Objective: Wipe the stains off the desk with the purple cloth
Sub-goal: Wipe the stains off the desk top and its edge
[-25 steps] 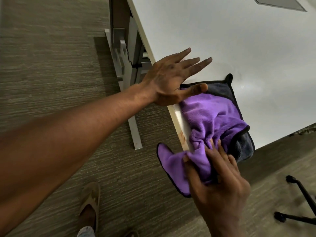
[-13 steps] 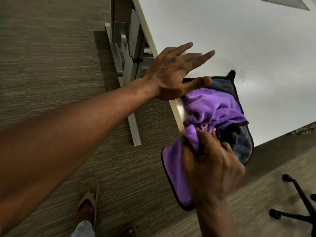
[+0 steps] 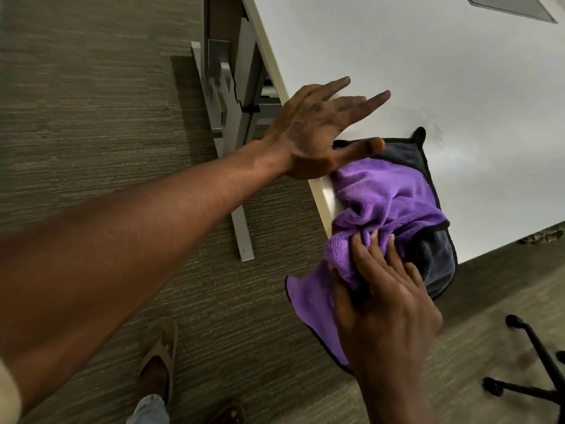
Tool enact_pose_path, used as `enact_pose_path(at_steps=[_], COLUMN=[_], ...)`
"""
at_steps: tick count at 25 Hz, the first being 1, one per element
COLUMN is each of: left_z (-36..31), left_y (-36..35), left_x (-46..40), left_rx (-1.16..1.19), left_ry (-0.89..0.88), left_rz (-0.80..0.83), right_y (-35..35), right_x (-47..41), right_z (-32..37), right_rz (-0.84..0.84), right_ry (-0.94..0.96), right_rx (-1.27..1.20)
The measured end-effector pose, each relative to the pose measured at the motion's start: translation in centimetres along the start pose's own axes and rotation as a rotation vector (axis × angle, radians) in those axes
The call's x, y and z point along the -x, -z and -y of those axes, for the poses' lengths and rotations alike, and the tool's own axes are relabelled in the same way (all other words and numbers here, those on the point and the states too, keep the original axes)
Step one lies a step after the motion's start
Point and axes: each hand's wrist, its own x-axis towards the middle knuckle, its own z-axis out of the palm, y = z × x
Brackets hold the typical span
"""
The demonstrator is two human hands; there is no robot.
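Head view: the crumpled purple microfibre cloth with grey backing (image 3: 388, 194) is draped over the near corner of the white tabletop (image 3: 428, 56), bunched by the right hand (image 3: 379, 289). The left hand (image 3: 318, 130), fingers spread and empty, is held over the left edge.

One head-worn view looks steeply down, close over the desk (image 3: 397, 56) corner; carpet floor (image 3: 91, 117) fills the left

A white table (image 3: 397, 56) carries a purple cloth (image 3: 391, 191) with a grey underside, bunched at the table's corner between the hands, one flap hanging over the edge toward the carpeted floor (image 3: 91, 87).
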Motion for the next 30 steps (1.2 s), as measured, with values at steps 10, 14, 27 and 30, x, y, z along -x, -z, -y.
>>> enact_pose_path(at_steps=[10, 14, 27, 30], left_z=[0.1, 0.0, 0.0, 0.0], left_y=[0.1, -0.3, -0.1, -0.4], left_x=[0.1, -0.1, 0.0, 0.0], left_rx=[0.025, 0.027, 0.015, 0.02], left_ry=[-0.005, 0.002, -0.01, -0.012], left_rz=[0.003, -0.028, -0.051, -0.063], right_y=[0.8, 0.1, -0.1, -0.3], right_x=[-2.2, 0.2, -3.0, -1.7], right_z=[-0.2, 0.5, 1.2, 1.1], right_rz=[-0.095, 0.007, -0.142, 0.029], right_ry=[-0.16, -0.116, -0.171, -0.059], right_rx=[-0.258, -0.158, -0.119, -0.097])
